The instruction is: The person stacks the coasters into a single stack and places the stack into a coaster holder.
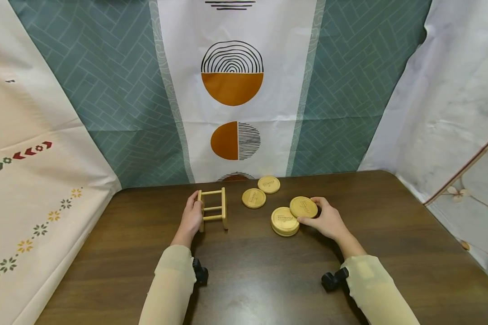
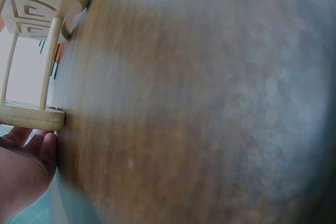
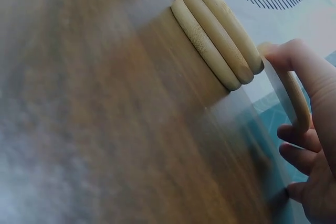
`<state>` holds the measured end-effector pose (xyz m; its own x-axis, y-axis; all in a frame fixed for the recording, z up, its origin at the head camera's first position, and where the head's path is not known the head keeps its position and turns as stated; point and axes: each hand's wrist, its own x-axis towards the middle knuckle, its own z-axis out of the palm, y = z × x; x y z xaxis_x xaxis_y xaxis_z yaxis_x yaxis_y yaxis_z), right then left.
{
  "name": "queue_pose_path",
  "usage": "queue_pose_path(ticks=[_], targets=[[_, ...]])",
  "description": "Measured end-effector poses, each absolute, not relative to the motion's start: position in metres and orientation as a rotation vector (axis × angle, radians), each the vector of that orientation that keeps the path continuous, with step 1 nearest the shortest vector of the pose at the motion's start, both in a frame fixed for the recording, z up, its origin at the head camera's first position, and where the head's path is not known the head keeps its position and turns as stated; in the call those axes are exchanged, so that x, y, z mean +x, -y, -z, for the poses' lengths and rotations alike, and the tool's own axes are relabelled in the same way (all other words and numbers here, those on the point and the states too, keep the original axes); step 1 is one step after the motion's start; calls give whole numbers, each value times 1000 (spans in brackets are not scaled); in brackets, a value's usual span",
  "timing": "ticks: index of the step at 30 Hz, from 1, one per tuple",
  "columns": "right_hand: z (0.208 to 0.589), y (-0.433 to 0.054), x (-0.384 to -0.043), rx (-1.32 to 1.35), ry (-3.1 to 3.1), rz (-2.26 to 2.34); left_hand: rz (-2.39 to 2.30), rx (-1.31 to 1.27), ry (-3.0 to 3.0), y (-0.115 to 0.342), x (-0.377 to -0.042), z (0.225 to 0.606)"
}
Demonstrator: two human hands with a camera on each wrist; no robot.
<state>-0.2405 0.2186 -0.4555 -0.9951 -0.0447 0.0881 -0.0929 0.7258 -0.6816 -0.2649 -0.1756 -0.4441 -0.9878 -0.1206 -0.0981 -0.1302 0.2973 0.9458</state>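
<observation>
In the head view my left hand [image 1: 193,217] grips the left side of a small wooden coaster holder [image 1: 213,208], two sides joined by thin rods. The left wrist view shows cut-out slots in the holder's far side [image 2: 44,6], and my fingertips [image 2: 48,148] against its near side. My right hand [image 1: 327,220] pinches a round bamboo coaster [image 1: 303,207] by its edge, tilted above the table. Just left of it lies a stack of coasters [image 1: 284,221], three thick in the right wrist view. The held coaster [image 3: 295,98] is beside that stack.
Two single coasters, one nearer [image 1: 254,198] and one farther [image 1: 269,184], lie flat between the holder and the back edge of the brown wooden table [image 1: 260,275]. A patterned cloth [image 1: 244,104] hangs behind; pale cloths flank both sides.
</observation>
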Motion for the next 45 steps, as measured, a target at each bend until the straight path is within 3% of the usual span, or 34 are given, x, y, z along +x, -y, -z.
queue_pose_path(ticks=[29, 45], targets=[[459, -215, -236, 176, 2807, -1205, -1817, -251, -2406, 181, -260, 431], [456, -211, -233, 210, 2785, -1224, -1975, -288, -2382, 174, -248, 442]])
